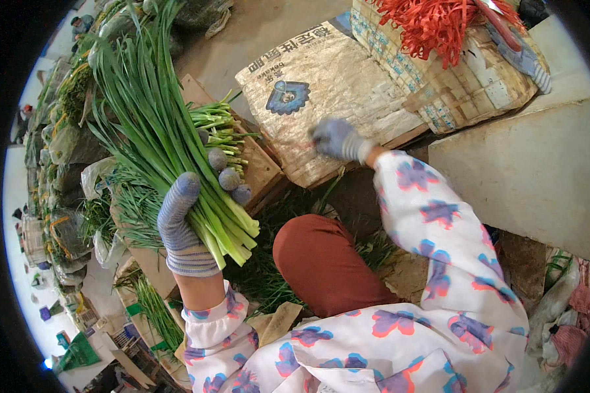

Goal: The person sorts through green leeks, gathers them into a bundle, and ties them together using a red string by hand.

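My left hand [182, 213], in a grey-blue knit glove, is closed around a bunch of Chinese chives [152, 124]. The long green leaves point up and away, and the pale cut ends lean toward my knee. My right hand [336, 139], gloved the same way, is over the near part of a worn, printed woven sack [347, 75]. Its fingers are smeared by motion, so I cannot make out whether anything is in them. More cut stems [219, 128] lie just behind the held bunch, on a wooden board [263, 171].
Red strip ties [432, 26] heap on a taped carton [478, 88] at the far right, beside a dark-red-handled tool [501, 26]. A pale board [524, 177] lies right. Loose greens [262, 262] surround my bent knee [328, 265]. Bagged bundles [69, 177] line the left.
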Motion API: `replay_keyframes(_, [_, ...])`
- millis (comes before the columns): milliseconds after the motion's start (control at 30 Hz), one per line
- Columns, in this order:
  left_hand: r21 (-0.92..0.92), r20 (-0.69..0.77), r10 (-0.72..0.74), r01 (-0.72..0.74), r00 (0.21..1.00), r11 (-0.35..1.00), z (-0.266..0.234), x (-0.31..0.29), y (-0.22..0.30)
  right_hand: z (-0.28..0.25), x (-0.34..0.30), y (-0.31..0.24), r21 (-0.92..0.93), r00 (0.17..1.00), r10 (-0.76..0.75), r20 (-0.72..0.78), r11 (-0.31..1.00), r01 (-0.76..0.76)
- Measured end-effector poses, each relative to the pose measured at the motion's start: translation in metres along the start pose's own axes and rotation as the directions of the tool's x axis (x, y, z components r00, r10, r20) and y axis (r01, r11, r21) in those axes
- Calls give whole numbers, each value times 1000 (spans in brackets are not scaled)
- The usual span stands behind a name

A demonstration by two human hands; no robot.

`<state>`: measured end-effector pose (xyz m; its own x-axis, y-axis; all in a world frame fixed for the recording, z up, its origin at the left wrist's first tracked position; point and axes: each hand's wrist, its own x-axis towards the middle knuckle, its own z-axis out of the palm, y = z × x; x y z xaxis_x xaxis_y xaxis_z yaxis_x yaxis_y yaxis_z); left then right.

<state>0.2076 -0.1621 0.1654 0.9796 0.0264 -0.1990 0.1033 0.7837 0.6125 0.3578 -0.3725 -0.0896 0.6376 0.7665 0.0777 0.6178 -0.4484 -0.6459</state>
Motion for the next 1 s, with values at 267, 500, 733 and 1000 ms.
replay_keyframes(267, [1,22,-155,155,988,988,2,65,-32,-82,-31,37,-469,976,143,165,882,-50])
replay_keyframes(500, [20,26,-330,329,944,944,-1,171,-83,-119,-19,87,-724,948,293,129,680,-112])
replay_keyframes(733, [-69,-88,-540,536,837,842,-17,205,-194,-128,-38,93,-484,934,347,-86,805,-344])
replay_keyframes(1000, [432,-197,-335,388,921,814,-46,209,-273,-112,29,18,-10,873,487,32,873,-487])
